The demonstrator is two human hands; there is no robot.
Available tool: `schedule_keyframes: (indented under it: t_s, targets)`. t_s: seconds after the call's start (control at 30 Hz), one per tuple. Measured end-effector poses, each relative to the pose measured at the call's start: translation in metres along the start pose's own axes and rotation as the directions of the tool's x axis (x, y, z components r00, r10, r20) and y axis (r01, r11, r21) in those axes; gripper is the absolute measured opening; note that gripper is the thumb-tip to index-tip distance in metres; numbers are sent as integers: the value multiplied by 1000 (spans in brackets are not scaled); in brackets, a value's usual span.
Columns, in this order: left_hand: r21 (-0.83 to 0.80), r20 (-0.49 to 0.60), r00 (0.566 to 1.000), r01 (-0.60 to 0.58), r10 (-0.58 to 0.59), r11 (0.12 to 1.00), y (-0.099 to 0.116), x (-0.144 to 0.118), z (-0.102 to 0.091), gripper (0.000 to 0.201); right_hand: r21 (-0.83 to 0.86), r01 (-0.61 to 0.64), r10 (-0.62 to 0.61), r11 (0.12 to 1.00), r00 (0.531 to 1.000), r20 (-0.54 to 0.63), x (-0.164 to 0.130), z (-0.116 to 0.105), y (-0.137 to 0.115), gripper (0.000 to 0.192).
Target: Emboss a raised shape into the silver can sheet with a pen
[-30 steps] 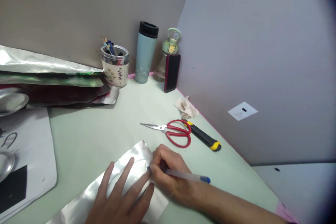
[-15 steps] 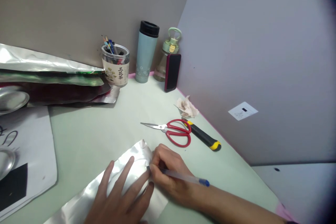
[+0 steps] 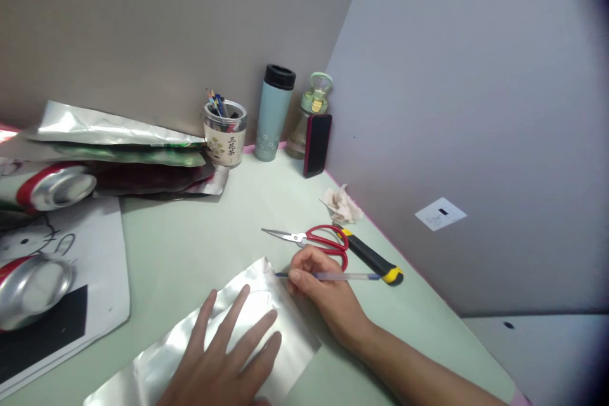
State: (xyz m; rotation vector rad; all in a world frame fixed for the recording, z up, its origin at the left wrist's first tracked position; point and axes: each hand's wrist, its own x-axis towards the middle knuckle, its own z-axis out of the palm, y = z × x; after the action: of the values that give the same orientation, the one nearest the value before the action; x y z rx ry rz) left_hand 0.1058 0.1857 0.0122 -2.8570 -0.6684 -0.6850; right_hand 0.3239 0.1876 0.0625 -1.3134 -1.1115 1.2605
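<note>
Right hand has a pinch grip on a pen, thumb and forefinger pressed together around the barrel near the tip, which points left at the upper corner of the foil sheet. Left hand lies flat on that sheet with fingers spread, holding nothing, only pressing down.

The sheet lies on the bench near the front edge, slanting from the lower left up toward the pen. It looks thin, light and shiny, and I judge it will slide readily on the smooth top and crease or dent under any sharp pressure (the far corner already curls up a little). A flat palm across the middle seems the safest hold; pinching is best kept to an edge or corner.

Just beyond the right hand lie red scissors, blades pointing left, with a black and yellow knife touching or nearly touching their handles. A crumpled tissue sits farther back by the wall. At the back stand a pencil jar, a blue tumbler, a green bottle and a phone leaning upright. To the left are stacked foil sheets and two cans lying on their sides.
</note>
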Motion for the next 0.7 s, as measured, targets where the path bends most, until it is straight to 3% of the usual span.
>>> schedule_keyframes:
  t_s: [0.13, 0.27, 0.37, 0.47, 0.57, 0.7]
  targets:
    - [62, 5, 1000, -11, 11, 998, 4, 5, -9, 46, -16, 13, -13, 1000, 1000, 13, 0, -5, -2, 29]
    - [112, 18, 1000, -25, 23, 993, 11, 1, -12, 51, -297, 121, -112, 947, 993, 47, -2, -9, -3, 25]
    - [90, 133, 990, 33, -45, 995, 19, -2, -14, 49, -444, 179, -150, 878, 984, 100, -4, -8, -2, 12]
    - [84, 229, 970, 67, -85, 994, 26, -3, -19, 46, -487, 200, -139, 850, 977, 159, -5, -5, 0, 11]
    - [109, 193, 975, 93, -112, 990, 33, -8, -22, 42, -518, 228, -144, 825, 970, 197, -6, -5, 0, 16]
    - [149, 141, 979, 125, -146, 981, 44, -28, -22, 52, -565, 244, -102, 788, 957, 270, -13, -9, -8, 20]
